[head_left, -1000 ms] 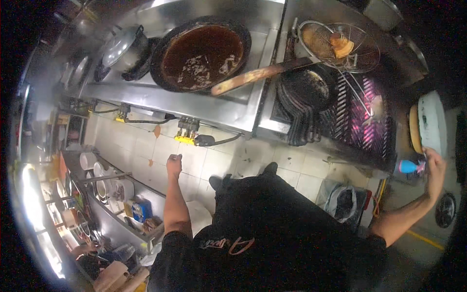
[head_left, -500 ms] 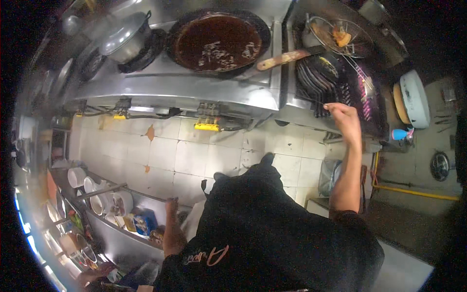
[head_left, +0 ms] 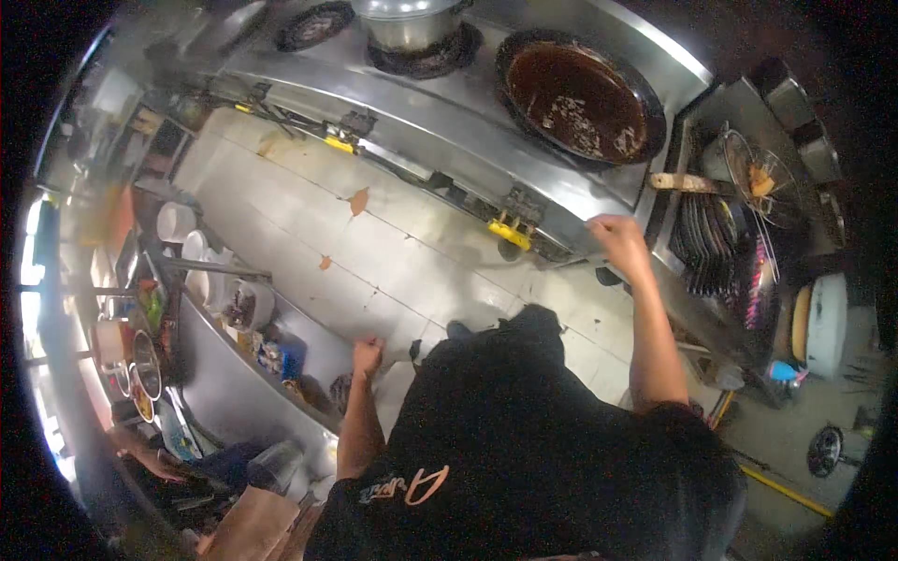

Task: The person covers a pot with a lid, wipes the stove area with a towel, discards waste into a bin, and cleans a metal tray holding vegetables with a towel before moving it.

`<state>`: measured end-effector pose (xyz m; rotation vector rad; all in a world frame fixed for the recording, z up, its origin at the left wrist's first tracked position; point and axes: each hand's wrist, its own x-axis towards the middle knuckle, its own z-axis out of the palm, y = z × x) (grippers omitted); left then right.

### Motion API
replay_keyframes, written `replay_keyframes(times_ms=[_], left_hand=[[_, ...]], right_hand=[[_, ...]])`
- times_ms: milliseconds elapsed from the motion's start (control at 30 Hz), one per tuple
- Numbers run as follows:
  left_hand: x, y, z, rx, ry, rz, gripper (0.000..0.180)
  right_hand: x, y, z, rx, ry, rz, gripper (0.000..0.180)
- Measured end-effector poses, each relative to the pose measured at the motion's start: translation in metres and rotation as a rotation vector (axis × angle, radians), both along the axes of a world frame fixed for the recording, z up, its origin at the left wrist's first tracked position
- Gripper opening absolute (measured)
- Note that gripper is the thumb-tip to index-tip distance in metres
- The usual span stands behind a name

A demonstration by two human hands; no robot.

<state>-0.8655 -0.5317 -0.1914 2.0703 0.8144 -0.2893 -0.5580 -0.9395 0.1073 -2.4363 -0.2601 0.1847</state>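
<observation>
- Right hand (head_left: 619,241) had come left from over the stacked black plates (head_left: 703,245) to the front edge of the steel stove (head_left: 449,105); the whole view had swung too, so the pan sat further right.
- Right fingers curled; couldn't tell if they gripped anything or touched the edge.
- Left hand (head_left: 368,357) also curled, near the steel counter (head_left: 220,365); couldn't tell if it held anything. Hands well apart.
- Nearest the right hand: yellow-tagged valve (head_left: 510,234) low on the stove front, and a worn handle (head_left: 681,183) beyond the hand.
- Wide black pan (head_left: 510,75) with dark brown liquid (head_left: 585,79) was on the stove, beyond the right hand, apart from it. Lidded pot (head_left: 412,33) stood left of it.
- Wire strainer (head_left: 784,192) held an orange-brown piece (head_left: 760,179), past the plates.
- Left hand side: white containers (head_left: 253,304) in the counter.
- Far right: pale tub (head_left: 828,327).
</observation>
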Motion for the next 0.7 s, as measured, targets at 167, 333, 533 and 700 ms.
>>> replay_keyframes(times_ms=[167, 333, 533, 700], left_hand=[[0.013, 0.011, 0.036, -0.092, -0.069, 0.04, 0.03], [0.004, 0.026, -0.018, -0.013, -0.063, -0.004, 0.034], [0.01, 0.051, -0.022, 0.045, 0.293, -0.259, 0.032], [0.032, 0.091, -0.026, -0.234, 0.122, 0.205, 0.022]], right_hand=[[0.008, 0.013, 0.051, -0.252, -0.048, 0.103, 0.017], [-0.001, -0.001, 0.054, -0.322, 0.051, 0.109, 0.015], [0.008, 0.018, 0.045, -0.28, 0.013, 0.051, 0.012], [0.033, 0.024, 0.019, -0.315, -0.043, 0.152, 0.01]])
